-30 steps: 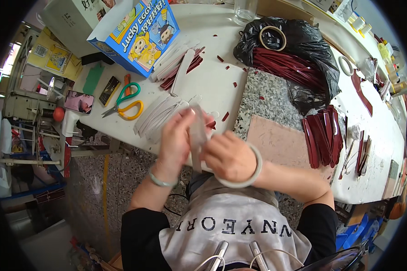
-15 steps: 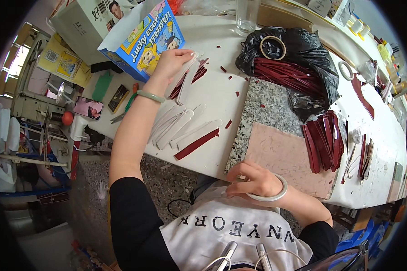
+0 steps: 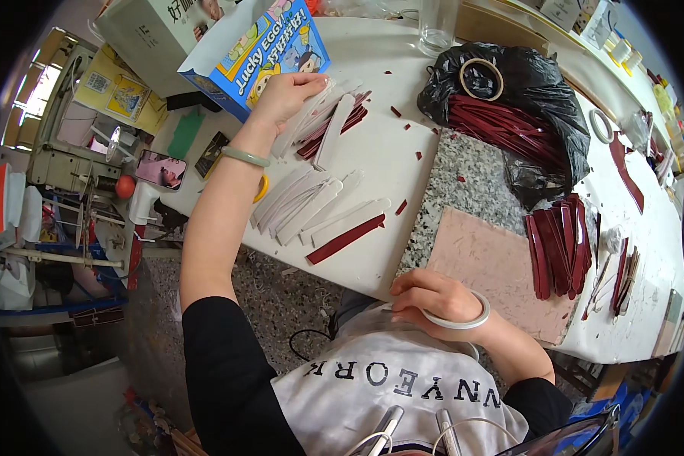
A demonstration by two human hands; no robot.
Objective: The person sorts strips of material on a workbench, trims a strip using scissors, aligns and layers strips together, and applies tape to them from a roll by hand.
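My left hand [image 3: 287,100] reaches over the table's far left, thumb and fingers closed at the upper ends of white strips [image 3: 305,120]. Below its fingertips, another white strip [image 3: 332,135] lies across dark red strips [image 3: 353,115]. Closer to me is a fanned pile of white strips [image 3: 300,199], with one dark red strip [image 3: 346,239] at its near side. My right hand [image 3: 437,298] hovers by the table's front edge, beside a pink sheet [image 3: 479,262]. Its fingers are loosely bent and apart, with nothing visible in them.
A speckled stone slab [image 3: 457,171] bears the pink sheet and a fan of dark red strips [image 3: 561,247]. Behind it sits a black plastic bag [image 3: 528,80] of red strips. A blue box [image 3: 262,57], a glass [image 3: 438,30] and a phone [image 3: 161,169] stand or lie around.
The view has shifted slightly. My left fingers have come off the white strip that now lies across the red ones and are at the strips beside it. My right hand stays much the same.
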